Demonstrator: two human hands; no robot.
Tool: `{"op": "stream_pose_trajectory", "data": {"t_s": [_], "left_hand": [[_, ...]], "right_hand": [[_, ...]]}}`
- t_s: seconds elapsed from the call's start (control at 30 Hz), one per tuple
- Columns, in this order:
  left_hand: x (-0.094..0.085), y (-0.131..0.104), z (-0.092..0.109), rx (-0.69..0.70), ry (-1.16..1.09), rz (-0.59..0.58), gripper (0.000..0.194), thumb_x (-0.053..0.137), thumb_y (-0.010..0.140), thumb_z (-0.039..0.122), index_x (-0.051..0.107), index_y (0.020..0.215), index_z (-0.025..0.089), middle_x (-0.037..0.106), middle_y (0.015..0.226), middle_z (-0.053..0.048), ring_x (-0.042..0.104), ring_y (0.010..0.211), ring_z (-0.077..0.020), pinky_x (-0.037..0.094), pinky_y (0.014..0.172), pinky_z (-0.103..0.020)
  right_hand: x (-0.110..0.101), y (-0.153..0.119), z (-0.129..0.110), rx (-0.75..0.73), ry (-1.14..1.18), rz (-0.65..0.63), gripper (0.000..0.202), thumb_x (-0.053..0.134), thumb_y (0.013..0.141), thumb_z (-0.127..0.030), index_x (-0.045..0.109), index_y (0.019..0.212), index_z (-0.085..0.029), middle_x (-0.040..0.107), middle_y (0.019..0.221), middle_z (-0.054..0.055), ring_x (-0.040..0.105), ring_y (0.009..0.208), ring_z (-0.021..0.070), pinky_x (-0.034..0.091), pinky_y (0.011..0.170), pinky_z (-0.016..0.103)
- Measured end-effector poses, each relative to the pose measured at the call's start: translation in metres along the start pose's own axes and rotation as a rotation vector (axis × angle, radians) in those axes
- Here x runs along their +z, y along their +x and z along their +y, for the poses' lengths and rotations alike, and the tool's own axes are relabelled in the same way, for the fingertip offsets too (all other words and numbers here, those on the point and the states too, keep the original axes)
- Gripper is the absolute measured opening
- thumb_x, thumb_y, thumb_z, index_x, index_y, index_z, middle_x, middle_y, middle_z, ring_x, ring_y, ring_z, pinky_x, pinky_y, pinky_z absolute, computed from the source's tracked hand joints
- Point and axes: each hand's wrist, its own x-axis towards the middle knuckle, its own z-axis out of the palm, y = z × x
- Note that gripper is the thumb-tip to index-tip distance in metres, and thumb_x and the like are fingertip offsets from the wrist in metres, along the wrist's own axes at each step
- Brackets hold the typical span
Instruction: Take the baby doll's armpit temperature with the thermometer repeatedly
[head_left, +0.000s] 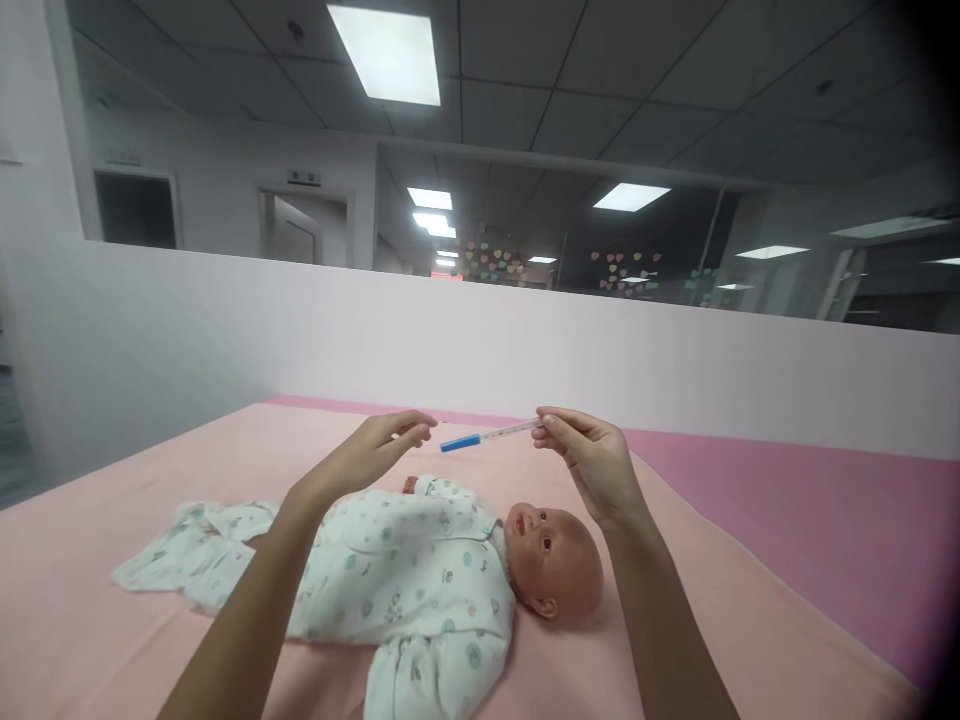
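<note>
A slim clear thermometer (514,430) with fine markings and a blue cap (460,443) is held in the air above the doll's chest. My right hand (592,455) pinches its clear end between thumb and fingers. Just left of the blue cap, my left hand (382,445) hovers with fingers stretched out and holds nothing. Below both hands a baby doll (553,565) lies on its back, its head to the right. It wears a white patterned outfit (420,560), partly hidden behind my left forearm.
The doll rests on a pink sheet (225,450) with a darker pink surface (787,500) to the right. A low white wall (465,340) runs behind it. Beyond are windows or glass with heart stickers (491,262) and a doorway (307,228).
</note>
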Motion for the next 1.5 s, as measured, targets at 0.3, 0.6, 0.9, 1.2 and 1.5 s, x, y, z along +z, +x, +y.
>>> {"op": "stream_pose_trajectory", "data": {"t_s": [0.3,0.6,0.9,1.2,1.5], "left_hand": [[0.019,0.003,0.045,0.33,-0.082,0.425,0.032,0.055,0.079,0.044,0.06,0.102,0.022,0.066,0.089,-0.003,0.062,0.076,-0.0149,0.054,0.06,-0.025],[0.021,0.008,0.039,0.483,-0.031,0.616,0.016,0.06,0.078,0.032,0.065,0.091,0.023,0.066,0.087,-0.001,0.061,0.073,-0.0121,0.053,0.057,-0.022],[0.021,0.004,0.043,0.49,0.032,0.73,0.017,0.059,0.079,0.031,0.065,0.093,0.025,0.065,0.092,-0.001,0.061,0.068,-0.0103,0.055,0.058,-0.023],[0.024,0.003,0.044,0.507,0.067,0.742,0.017,0.058,0.08,0.03,0.065,0.094,0.024,0.065,0.092,-0.002,0.06,0.064,-0.0089,0.054,0.056,-0.021],[0.027,0.003,0.053,0.542,0.1,0.648,0.015,0.058,0.08,0.028,0.065,0.092,0.024,0.065,0.091,-0.001,0.059,0.064,-0.0082,0.052,0.056,-0.02]], "right_hand": [[0.005,-0.005,-0.01,-0.052,0.05,0.027,0.023,0.071,0.066,-0.031,0.07,0.082,-0.014,0.067,0.068,0.003,0.064,0.066,0.016,0.057,0.069,0.035],[0.005,-0.005,-0.014,-0.047,0.03,-0.005,0.023,0.071,0.066,-0.033,0.07,0.082,-0.015,0.067,0.068,0.002,0.063,0.064,0.0145,0.056,0.068,0.034],[0.003,-0.015,-0.036,0.015,-0.111,-0.123,0.024,0.072,0.063,-0.033,0.07,0.079,-0.015,0.068,0.066,0.003,0.064,0.063,0.0162,0.057,0.066,0.035],[0.0,-0.016,-0.036,-0.027,-0.149,-0.129,0.021,0.071,0.066,-0.032,0.07,0.079,-0.016,0.068,0.066,0.003,0.064,0.062,0.016,0.057,0.063,0.034],[0.005,-0.02,-0.036,-0.032,-0.185,-0.299,0.023,0.067,0.07,-0.034,0.07,0.085,-0.017,0.067,0.07,0.002,0.062,0.061,0.014,0.054,0.061,0.031]]}}
